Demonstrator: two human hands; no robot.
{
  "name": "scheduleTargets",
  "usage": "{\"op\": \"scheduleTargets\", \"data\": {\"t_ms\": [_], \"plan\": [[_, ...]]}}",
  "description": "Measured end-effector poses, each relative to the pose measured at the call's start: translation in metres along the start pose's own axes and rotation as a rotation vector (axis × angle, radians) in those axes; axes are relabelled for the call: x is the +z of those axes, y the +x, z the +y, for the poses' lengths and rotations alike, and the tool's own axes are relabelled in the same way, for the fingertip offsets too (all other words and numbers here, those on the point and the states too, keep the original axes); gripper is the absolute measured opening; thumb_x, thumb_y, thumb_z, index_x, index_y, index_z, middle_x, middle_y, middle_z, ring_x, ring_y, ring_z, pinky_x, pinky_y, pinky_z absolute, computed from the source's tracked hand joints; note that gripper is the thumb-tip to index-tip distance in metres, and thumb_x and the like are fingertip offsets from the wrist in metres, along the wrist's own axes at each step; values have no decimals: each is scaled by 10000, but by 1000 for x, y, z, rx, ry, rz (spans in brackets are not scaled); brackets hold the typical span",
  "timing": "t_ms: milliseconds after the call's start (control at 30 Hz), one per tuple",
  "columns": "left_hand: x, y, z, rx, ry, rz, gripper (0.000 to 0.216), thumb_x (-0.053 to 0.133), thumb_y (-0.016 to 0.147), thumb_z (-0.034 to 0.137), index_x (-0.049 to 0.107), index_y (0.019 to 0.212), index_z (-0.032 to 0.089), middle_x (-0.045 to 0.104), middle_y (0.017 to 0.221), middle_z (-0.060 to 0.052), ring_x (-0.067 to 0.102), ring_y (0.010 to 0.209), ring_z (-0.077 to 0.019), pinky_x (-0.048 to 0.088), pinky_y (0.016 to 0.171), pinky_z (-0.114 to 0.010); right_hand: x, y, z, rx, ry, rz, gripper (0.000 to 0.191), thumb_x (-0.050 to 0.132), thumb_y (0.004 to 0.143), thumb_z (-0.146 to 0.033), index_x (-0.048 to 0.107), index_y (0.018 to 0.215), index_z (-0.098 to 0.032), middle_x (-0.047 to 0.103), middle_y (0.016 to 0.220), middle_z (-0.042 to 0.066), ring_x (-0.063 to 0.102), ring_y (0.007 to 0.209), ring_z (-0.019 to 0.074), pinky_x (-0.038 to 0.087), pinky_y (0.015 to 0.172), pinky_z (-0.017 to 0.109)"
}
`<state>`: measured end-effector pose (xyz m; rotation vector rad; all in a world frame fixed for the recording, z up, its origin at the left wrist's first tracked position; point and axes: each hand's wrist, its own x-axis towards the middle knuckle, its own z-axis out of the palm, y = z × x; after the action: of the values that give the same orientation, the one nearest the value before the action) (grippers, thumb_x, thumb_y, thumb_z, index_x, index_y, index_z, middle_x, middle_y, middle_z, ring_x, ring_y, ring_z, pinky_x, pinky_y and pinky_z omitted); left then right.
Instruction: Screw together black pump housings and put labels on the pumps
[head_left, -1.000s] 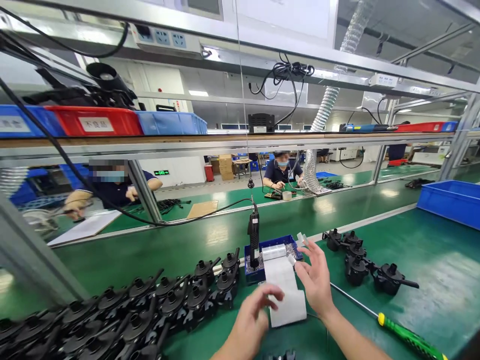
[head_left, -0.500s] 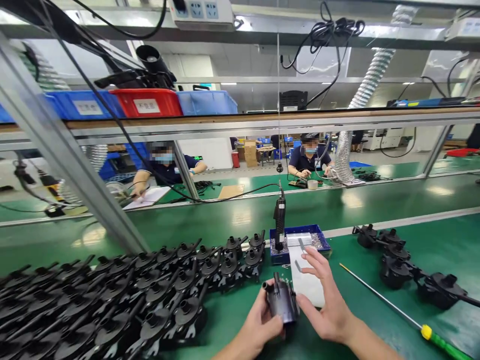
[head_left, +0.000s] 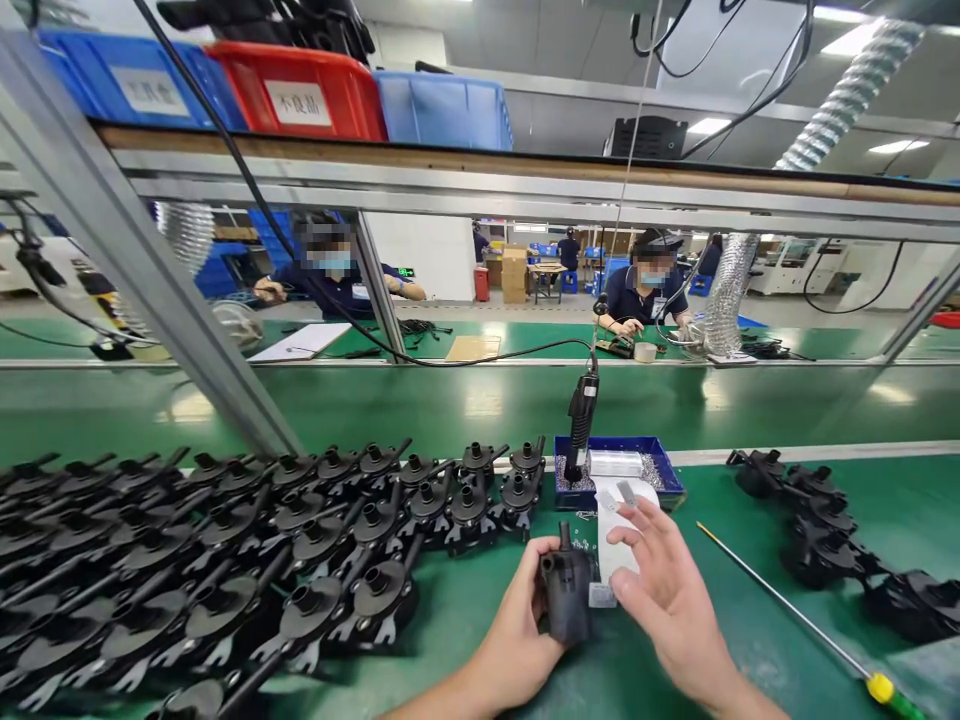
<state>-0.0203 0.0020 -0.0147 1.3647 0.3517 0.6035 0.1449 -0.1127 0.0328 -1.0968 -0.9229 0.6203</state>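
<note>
My left hand (head_left: 517,625) is wrapped round a black plastic housing (head_left: 568,595) with a short spout on top, held upright above the green bench. To its right is my right hand (head_left: 667,590), fingers spread and curved, not gripping the housing. A small grey label (head_left: 626,492) clings at one of its fingertips. Another silvery piece (head_left: 602,595) shows between the housing and the right thumb; whether it touches either, I cannot tell. Behind the right hand a white backing strip (head_left: 616,550) runs down from a clear roll (head_left: 615,463).
Rows of black housings (head_left: 311,605) fill the left side; several more (head_left: 825,545) stand at right. A blue tray (head_left: 667,495) of small metal parts and a hanging electric screwdriver (head_left: 581,420) are ahead. A long screwdriver (head_left: 795,610) lies at right. Two co-workers (head_left: 649,295) sit opposite.
The view has tipped downward. The housing has turned in my left hand, and a silvery piece now shows beside it. My right hand stays spread at its right.
</note>
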Motion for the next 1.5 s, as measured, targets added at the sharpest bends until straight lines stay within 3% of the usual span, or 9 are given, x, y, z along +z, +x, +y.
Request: {"op": "scheduleTargets", "data": {"t_ms": [133, 467, 700, 933, 1167, 1267, 1367, 1433, 1500], "plan": [[2, 0, 1, 3, 44, 9, 694, 836, 824, 214, 440, 1394, 237, 597, 1367, -116, 630, 1222, -250, 533, 1069, -351, 11, -10, 7, 54, 8, -50, 626, 769, 1027, -420, 462, 1573, -448, 479, 1571, 117, 588, 1216, 277, 629, 770, 322], [2, -1, -1, 11, 104, 0, 651, 797, 886, 226, 424, 1420, 225, 600, 1389, -128, 649, 1201, -235, 554, 1054, -343, 11, -14, 13, 101, -64, -41, 694, 768, 1023, -409, 406, 1616, -402, 515, 1532, 135, 624, 1232, 288, 641, 871, 389], [2, -3, -4, 23, 116, 0, 641, 772, 900, 238, 410, 1429, 226, 589, 1368, -128, 646, 1206, -240, 559, 1047, -345, 14, -17, 8, 87, -175, -101, 640, 677, 1073, -412, 348, 1621, -393, 600, 1331, 111, 669, 884, 206, 641, 928, 445], [1, -2, -6, 29, 118, 12, 643, 771, 898, 237, 424, 1439, 230, 598, 1386, -124, 651, 1206, -234, 557, 1057, -337, 18, -13, 4, -13, -248, -99, 591, 636, 1091, -352, 368, 1616, -397, 488, 1505, 156, 627, 1241, 300, 680, 873, 418], [1, -4, -6, 29, 126, 10, 634, 752, 918, 249, 412, 1453, 237, 577, 1454, -143, 635, 1273, -257, 554, 1088, -367, 17, -16, 10, -184, -379, -131, 597, 549, 1106, -216, 383, 1643, -417, 362, 1623, 153, 624, 1241, 302, 696, 811, 384], [1, -4, -5, 46, 117, -11, 616, 750, 930, 257, 422, 1451, 246, 578, 1470, -140, 637, 1289, -257, 537, 1130, -383, 12, -16, 8, -367, -560, -207, 727, 573, 1059, -95, 370, 1669, -434, 429, 1603, 154, 687, 1199, 315, 714, 820, 423], [0, -4, -6, 65, 68, -12, 626, 758, 927, 261, 414, 1450, 254, 598, 1466, -142, 643, 1299, -260, 529, 1152, -389, 3, -13, 5, -581, -778, -237, 869, 647, 1008, -52, 325, 1703, -463, 523, 1570, 136, 685, 1274, 363, 689, 988, 533], [1, -5, -7, 54, 57, 10, 656, 780, 903, 257, 411, 1445, 249, 616, 1445, -147, 659, 1277, -263, 542, 1139, -385, -2, -10, 5, -531, -816, -171, 897, 723, 983, -136, 300, 1719, -427, 492, 1612, 146, 598, 1395, 434, 617, 1094, 647], [2, -6, -9, 49, 104, 13, 675, 803, 877, 256, 431, 1440, 233, 642, 1401, -152, 682, 1231, -267, 565, 1107, -382, -2, -7, 9, -360, -774, -127, 981, 803, 927, -233, 256, 1728, -382, 392, 1683, 165, 477, 1493, 502, 512, 1163, 757]]}}
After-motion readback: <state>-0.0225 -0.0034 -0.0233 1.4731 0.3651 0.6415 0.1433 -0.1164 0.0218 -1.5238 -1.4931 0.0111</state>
